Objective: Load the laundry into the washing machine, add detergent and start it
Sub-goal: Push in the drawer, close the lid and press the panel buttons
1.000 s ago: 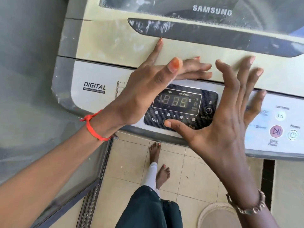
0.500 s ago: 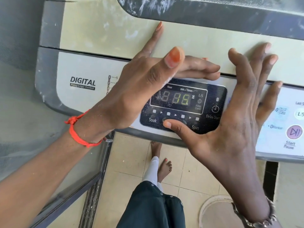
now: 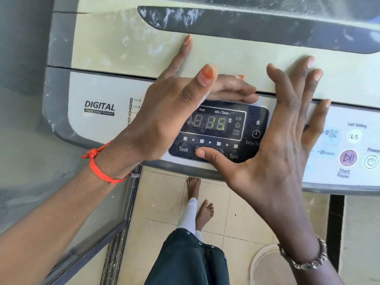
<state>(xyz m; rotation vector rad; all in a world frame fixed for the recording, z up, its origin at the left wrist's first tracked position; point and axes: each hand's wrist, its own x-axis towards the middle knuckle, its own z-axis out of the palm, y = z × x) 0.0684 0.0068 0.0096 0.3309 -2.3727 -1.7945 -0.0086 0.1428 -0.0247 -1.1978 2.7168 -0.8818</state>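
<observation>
The left hand (image 3: 164, 122), fingers open and flat, shades the washing machine's display (image 3: 213, 122). The right hand (image 3: 275, 153), fingers spread and holding nothing, thumbs the dark panel; the Start/Pause button (image 3: 348, 157) lies at its three o'clock, nearer.

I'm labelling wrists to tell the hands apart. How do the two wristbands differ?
The orange thread band on the left wrist is thin, bright cord tied in a knot. The metal bracelet on the right wrist is silvery, thicker and made of links. Both sit just behind hands cupped around the washer's display.
</observation>
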